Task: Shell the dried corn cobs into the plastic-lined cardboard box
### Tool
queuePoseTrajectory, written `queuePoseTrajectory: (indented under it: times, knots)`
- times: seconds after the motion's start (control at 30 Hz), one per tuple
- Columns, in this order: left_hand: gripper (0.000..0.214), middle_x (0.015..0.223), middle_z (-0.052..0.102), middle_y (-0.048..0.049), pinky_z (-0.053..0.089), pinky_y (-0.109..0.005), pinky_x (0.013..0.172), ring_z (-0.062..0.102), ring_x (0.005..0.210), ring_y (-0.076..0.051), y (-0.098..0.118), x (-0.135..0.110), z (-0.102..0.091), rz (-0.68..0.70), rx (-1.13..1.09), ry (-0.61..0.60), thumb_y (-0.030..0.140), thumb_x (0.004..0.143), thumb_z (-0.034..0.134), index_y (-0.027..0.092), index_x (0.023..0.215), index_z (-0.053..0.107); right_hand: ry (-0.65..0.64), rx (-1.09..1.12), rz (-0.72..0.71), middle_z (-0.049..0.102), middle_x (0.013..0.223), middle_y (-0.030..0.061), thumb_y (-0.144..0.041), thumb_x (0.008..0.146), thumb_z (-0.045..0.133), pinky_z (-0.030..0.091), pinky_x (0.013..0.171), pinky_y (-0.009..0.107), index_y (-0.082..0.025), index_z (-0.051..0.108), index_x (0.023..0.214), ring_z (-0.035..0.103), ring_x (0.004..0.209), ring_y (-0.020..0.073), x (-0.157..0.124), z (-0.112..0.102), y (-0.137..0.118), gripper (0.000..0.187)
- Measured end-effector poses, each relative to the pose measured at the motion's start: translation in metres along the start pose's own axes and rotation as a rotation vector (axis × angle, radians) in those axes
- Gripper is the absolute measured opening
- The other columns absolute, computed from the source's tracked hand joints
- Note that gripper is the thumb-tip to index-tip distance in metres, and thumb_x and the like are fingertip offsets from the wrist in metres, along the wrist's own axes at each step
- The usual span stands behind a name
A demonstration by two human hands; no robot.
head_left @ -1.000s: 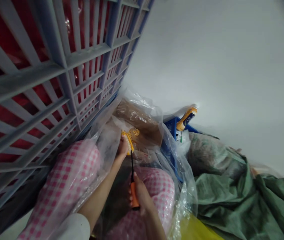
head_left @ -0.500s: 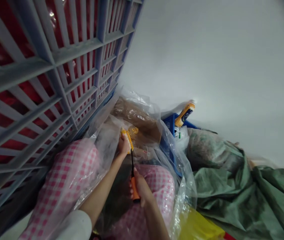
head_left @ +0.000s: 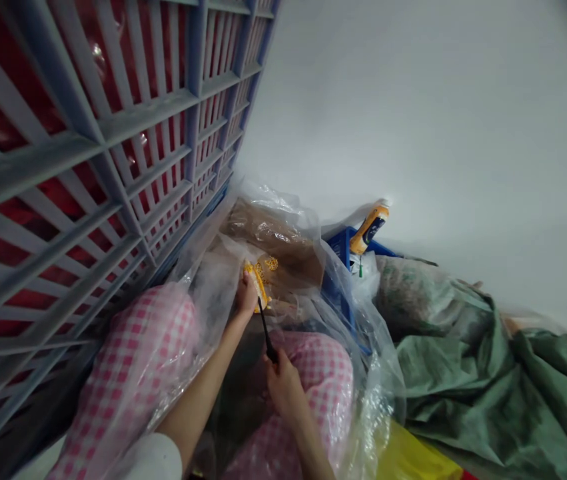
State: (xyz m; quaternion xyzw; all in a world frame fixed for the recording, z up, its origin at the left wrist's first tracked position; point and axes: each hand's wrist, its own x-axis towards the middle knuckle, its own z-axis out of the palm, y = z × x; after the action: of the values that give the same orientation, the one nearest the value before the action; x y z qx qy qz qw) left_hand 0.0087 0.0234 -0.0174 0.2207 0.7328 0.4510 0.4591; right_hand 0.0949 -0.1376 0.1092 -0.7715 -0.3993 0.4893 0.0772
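Observation:
My left hand [head_left: 247, 295] is closed around a yellow corn cob [head_left: 260, 288], held low over a large clear plastic bag [head_left: 208, 280]. My right hand [head_left: 283, 385] grips a screwdriver [head_left: 265, 327]. Its dark shaft points up toward the cob, and the tip meets the cob's lower end near my left fingers. In this view my fingers hide most of the handle. Loose yellow kernels [head_left: 272, 264] lie just beyond the cob, on brown cardboard [head_left: 293, 250] within the plastic. My knees in pink checked cloth [head_left: 320, 363] flank the work.
A tall lattice crate [head_left: 100, 143] with red contents rises on the left. Against the white wall [head_left: 428, 120] stands a blue basket [head_left: 336, 243] holding an orange bottle-like container [head_left: 369, 229]. Green sheeting [head_left: 463, 380] and a yellow bag [head_left: 408, 457] lie on the right.
The right hand has turned and shifted slightly, so the orange handle seen before is now covered. The screwdriver tilts more to the left. The left hand keeps hold of the cob.

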Motion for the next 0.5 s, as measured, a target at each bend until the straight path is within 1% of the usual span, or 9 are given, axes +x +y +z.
queuePoseTrajectory:
  times: [0.07,0.1,0.17,0.23,0.3,0.37,0.43,0.5]
  knots:
    - [0.059,0.091,0.072,-0.0194,0.053,-0.038,0.075,0.069,0.089,-0.03,0.003,-0.003,-0.001,-0.023,0.009,0.003,0.05,0.1,0.022,0.013,0.091,0.067,0.041,-0.083,-0.031,0.064,0.079,0.0069,-0.032,0.096,0.051,0.046,0.051,0.024,-0.017,0.057,0.109,0.064,0.06,0.0178,0.0,-0.001,-0.004,0.021]
    - [0.057,0.094,0.073,-0.019,0.053,-0.037,0.076,0.069,0.09,-0.03,0.004,-0.004,-0.002,-0.036,0.017,0.013,0.049,0.1,0.023,0.014,0.092,0.067,0.04,-0.119,-0.018,0.065,0.081,0.0092,-0.032,0.097,0.047,0.046,0.051,0.025,-0.015,0.058,0.111,0.064,0.06,0.0185,-0.001,-0.002,-0.007,0.024]
    - [0.056,0.096,0.073,-0.018,0.053,-0.037,0.075,0.07,0.091,-0.03,0.005,-0.005,-0.002,-0.046,0.031,0.025,0.048,0.1,0.023,0.015,0.092,0.067,0.002,-0.184,0.028,0.066,0.086,0.0127,-0.03,0.101,0.036,0.045,0.048,0.026,-0.012,0.056,0.116,0.061,0.054,0.0174,-0.003,-0.005,-0.016,0.031]
    - [0.057,0.096,0.073,-0.018,0.053,-0.037,0.075,0.07,0.092,-0.03,0.005,-0.005,-0.002,-0.036,0.038,0.021,0.049,0.1,0.022,0.015,0.091,0.067,-0.037,-0.227,0.045,0.065,0.089,0.0139,-0.028,0.104,0.028,0.043,0.044,0.026,-0.009,0.053,0.119,0.056,0.047,0.0143,-0.007,-0.008,-0.025,0.035]
    - [0.058,0.096,0.073,-0.0192,0.053,-0.037,0.075,0.07,0.093,-0.031,0.003,-0.003,-0.001,-0.032,0.04,0.019,0.051,0.099,0.022,0.015,0.093,0.067,-0.055,-0.242,0.053,0.063,0.09,0.0125,-0.027,0.105,0.026,0.041,0.041,0.024,-0.009,0.052,0.118,0.052,0.044,0.0116,-0.01,-0.01,-0.03,0.034]
    - [0.06,0.095,0.073,-0.0206,0.053,-0.039,0.075,0.07,0.095,-0.033,0.001,-0.002,0.0,-0.049,0.038,0.022,0.053,0.099,0.022,0.014,0.096,0.067,-0.071,-0.216,0.078,0.06,0.087,0.009,-0.029,0.105,0.026,0.04,0.038,0.022,-0.01,0.051,0.116,0.05,0.042,0.0102,-0.01,-0.01,-0.03,0.033]
    - [0.063,0.093,0.073,-0.0211,0.054,-0.04,0.075,0.07,0.095,-0.034,-0.002,0.0,0.002,-0.056,0.029,0.027,0.054,0.098,0.02,0.013,0.096,0.067,-0.095,-0.154,0.106,0.056,0.081,0.0039,-0.03,0.106,0.025,0.039,0.035,0.021,-0.012,0.049,0.115,0.049,0.04,0.0093,-0.008,-0.009,-0.026,0.031]
    - [0.066,0.09,0.073,-0.0207,0.054,-0.041,0.074,0.07,0.093,-0.034,-0.003,0.0,0.004,-0.018,0.0,0.035,0.057,0.098,0.017,0.014,0.094,0.067,-0.13,-0.066,0.125,0.051,0.073,-0.0013,-0.033,0.106,0.025,0.04,0.035,0.02,-0.015,0.049,0.113,0.047,0.039,0.0086,-0.004,-0.01,-0.021,0.031]
